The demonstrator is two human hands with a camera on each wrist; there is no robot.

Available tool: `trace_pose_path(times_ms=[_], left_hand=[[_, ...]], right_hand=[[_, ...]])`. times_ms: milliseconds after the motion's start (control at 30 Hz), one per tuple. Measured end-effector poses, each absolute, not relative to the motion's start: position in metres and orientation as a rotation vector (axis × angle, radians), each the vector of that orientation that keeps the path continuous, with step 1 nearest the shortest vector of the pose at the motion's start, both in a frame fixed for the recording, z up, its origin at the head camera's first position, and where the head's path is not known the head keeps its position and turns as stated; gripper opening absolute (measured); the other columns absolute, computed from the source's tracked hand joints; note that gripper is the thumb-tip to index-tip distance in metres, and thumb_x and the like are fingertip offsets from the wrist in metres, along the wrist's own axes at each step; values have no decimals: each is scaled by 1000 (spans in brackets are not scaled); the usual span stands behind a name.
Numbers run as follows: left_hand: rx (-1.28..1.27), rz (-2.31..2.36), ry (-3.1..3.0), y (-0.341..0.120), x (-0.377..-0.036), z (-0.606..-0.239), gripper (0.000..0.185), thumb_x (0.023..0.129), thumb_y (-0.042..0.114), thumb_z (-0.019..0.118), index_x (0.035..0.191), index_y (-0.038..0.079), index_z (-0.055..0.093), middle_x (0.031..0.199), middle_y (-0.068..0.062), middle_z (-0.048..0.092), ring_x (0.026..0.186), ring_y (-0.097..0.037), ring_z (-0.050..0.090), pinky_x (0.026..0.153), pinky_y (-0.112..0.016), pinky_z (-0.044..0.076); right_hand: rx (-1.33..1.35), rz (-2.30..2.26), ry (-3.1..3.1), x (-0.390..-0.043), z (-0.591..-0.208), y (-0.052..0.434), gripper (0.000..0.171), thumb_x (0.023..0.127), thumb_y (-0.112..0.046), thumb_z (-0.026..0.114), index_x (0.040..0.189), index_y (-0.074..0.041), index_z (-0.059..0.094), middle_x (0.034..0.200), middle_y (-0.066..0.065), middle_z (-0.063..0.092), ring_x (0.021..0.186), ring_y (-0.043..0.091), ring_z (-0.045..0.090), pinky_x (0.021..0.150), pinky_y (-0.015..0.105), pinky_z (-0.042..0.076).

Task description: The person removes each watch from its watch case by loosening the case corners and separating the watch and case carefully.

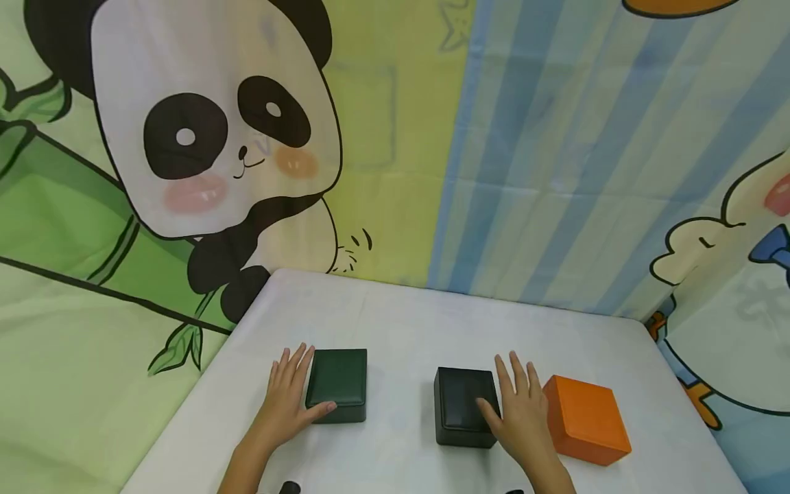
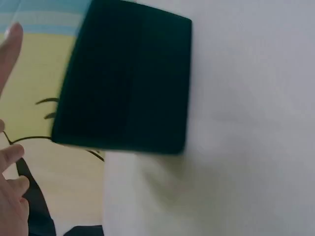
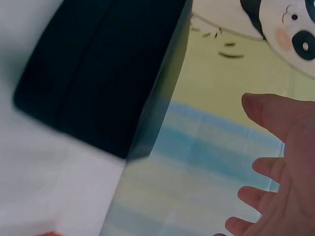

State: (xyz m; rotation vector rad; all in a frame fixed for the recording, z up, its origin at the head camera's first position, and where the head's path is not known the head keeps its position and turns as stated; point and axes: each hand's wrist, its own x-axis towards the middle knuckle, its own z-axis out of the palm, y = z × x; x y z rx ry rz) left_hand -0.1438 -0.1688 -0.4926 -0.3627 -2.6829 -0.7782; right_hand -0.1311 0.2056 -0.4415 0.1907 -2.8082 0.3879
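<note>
A dark green box (image 1: 337, 376) with a lid sits on the white table, left of the middle. My left hand (image 1: 289, 396) is at its left side, fingers straight and thumb stretched across the box's near corner. In the left wrist view the green box (image 2: 123, 78) stands apart from the fingertips. Farther right is a black box (image 1: 464, 406). My right hand (image 1: 523, 414) is over its right side with fingers spread, the thumb overlapping the lid in the head view. The right wrist view shows the black box (image 3: 103, 73) beside that open hand (image 3: 285, 162). Neither hand grips anything.
An orange box (image 1: 589, 418) stands right beside my right hand. The white tabletop (image 1: 395, 315) reaches back to a printed cloth backdrop (image 1: 395, 137) with a panda on it. Small dark objects (image 1: 290, 487) show at the near edge.
</note>
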Motion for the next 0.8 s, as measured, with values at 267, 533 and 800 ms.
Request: trace_pose_path(times_ms=[267,533,800], left_hand=[[-461,-1208,-2764,-180,-170,-520,134,49,37,88,148,13,0,150,-21,12,134,-46,15,102,-67,17],[-402,-1517,-2772,-185,-178,-551,140,51,33,88,146,8,-11,150,-22,13,135,-42,21,103,-61,24],[-292,-1400,-2860,-188,-164,-564,115,61,48,79,147,10,13,145,-19,32,129,-37,37,102,-53,33]], right_hand=[[552,522,-2850,-161,-441,127,88,78,-47,67,145,-9,23,150,20,12,135,45,11,98,64,27],[929,379,-2994,-183,-464,43,111,66,-64,67,148,-15,11,154,13,6,140,32,9,106,52,28],[984,-94,-2860,-181,-494,15,88,73,-66,56,142,-17,33,147,10,31,135,23,31,99,40,38]])
